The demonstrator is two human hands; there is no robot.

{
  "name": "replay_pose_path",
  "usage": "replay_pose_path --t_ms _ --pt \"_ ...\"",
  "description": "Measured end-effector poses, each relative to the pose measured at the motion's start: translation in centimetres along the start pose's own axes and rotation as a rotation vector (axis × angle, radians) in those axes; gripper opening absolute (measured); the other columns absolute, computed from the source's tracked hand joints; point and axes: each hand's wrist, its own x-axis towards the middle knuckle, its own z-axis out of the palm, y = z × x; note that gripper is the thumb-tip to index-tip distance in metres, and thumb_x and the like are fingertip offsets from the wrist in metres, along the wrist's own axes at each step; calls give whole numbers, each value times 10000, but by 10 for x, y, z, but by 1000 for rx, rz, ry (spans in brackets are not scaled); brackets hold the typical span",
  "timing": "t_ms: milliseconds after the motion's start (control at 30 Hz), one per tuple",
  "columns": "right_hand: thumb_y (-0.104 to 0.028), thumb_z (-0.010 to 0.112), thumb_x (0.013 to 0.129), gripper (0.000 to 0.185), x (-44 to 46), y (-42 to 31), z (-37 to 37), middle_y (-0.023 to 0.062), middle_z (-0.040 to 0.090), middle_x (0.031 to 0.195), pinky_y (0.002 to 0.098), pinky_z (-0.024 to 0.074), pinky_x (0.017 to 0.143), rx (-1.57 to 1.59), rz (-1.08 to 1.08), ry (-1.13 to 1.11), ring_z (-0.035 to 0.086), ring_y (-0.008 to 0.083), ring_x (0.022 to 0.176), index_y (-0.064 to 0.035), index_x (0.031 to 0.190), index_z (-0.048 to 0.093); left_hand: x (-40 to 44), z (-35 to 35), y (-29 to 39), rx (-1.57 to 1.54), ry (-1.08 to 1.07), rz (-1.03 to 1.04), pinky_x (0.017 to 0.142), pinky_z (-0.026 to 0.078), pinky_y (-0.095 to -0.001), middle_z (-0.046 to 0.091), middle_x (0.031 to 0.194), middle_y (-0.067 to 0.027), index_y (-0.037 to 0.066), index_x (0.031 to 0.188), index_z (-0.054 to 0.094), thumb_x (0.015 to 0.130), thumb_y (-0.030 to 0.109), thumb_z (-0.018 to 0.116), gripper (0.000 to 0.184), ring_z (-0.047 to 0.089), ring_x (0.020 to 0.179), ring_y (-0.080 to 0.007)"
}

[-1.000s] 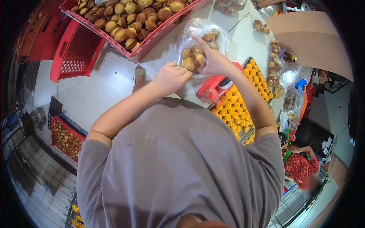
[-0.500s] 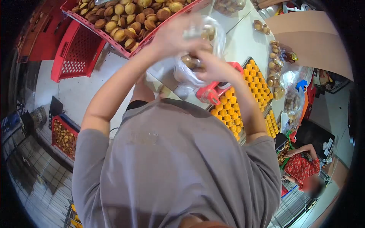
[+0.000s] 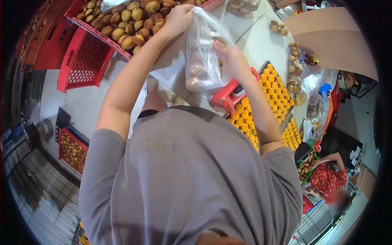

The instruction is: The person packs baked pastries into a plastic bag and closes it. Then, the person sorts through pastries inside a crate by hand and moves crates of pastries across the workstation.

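A clear plastic bag (image 3: 204, 61) with brown round pastries inside hangs in front of me, its contents settled at the bottom. My left hand (image 3: 181, 19) is closed on the bag's top corner and holds it up, beside the crate. On the bag's right side, my right hand (image 3: 232, 59) pinches the film with bent fingers. A red device (image 3: 224, 98), partly behind my right forearm, stands just below the bag. Brown round pastries (image 3: 136, 24) fill the red crate (image 3: 98, 34) at the upper left.
Trays of yellow-orange round pieces (image 3: 275, 92) lie right of my right forearm. Packed pastries (image 3: 294, 67) line the table (image 3: 255, 45). An empty-looking red crate (image 3: 81, 61) stands left. A person in a red patterned top (image 3: 326, 179) works at lower right.
My left hand has moved up to the bag's top and stretched it upward. The bag now hangs longer, its pastries lower. My right hand has shifted right and up along its side.
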Motion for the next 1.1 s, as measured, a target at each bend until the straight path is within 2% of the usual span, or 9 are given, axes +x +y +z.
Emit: replay_pose_path --t_ms 167,233,367,467,567,633,733,967,1100 --pt "-84 489 793 259 -9 0 -9 140 553 1011 315 446 740 180 131 1 553 294 868 -38 1043 537 -15 -23 17 -82 -125 -134 724 429 -289 597 851 -160 -25 977 550 756 94 398 294 573 791 -213" --pt "-66 502 776 244 -4 -14 -21 159 566 967 313 448 732 299 450 -139 558 309 832 -23 1011 551 -19 -32 31 140 -248 -131 760 420 -308 588 868 -170 -30 1019 517 713 127 446 351 567 828 -246" --pt "-42 506 747 158 18 -21 -10 172 570 886 345 450 707 148 -44 163 551 319 790 7 881 573 -11 -2 55 422 -189 242 802 419 -370 551 941 -228 -43 1106 417 643 221 517 542 516 926 -347" --pt "-35 488 730 100 37 -16 -3 176 550 867 375 440 690 -86 -21 154 534 327 790 17 795 543 7 31 58 708 -401 -54 768 432 -405 549 983 -204 -37 1040 464 647 213 542 473 525 940 -315" --pt "-52 464 738 95 52 0 -3 170 538 878 409 421 709 -262 -13 53 511 337 813 17 782 512 19 44 32 756 -460 -18 683 453 -399 571 870 -217 -31 892 563 674 118 497 272 571 803 -323" --pt "-85 461 748 164 60 9 -5 165 536 935 399 408 769 -151 -12 -351 497 338 875 10 867 521 16 36 36 713 -514 -72 620 457 -393 577 727 -230 -27 723 608 679 92 488 174 578 697 -344" --pt "-98 466 756 215 53 9 15 168 537 960 377 404 790 -231 -330 -158 494 331 908 23 921 531 19 33 17 650 -461 -24 637 453 -390 568 748 -224 -1 793 602 689 118 514 180 580 711 -321" --pt "-87 592 685 257 33 -16 -19 152 544 937 334 417 759 31 15 -63 522 295 828 -16 931 569 -12 17 27 497 -452 -8 699 436 -394 581 825 -201 21 859 597 736 171 517 210 569 798 -328" --pt "-61 588 685 148 5 -26 -4 124 563 859 328 429 704 -133 -114 24 529 278 789 -39 830 607 -16 20 15 498 -454 -55 671 417 -366 582 803 -193 12 884 577 756 200 508 237 575 763 -296"
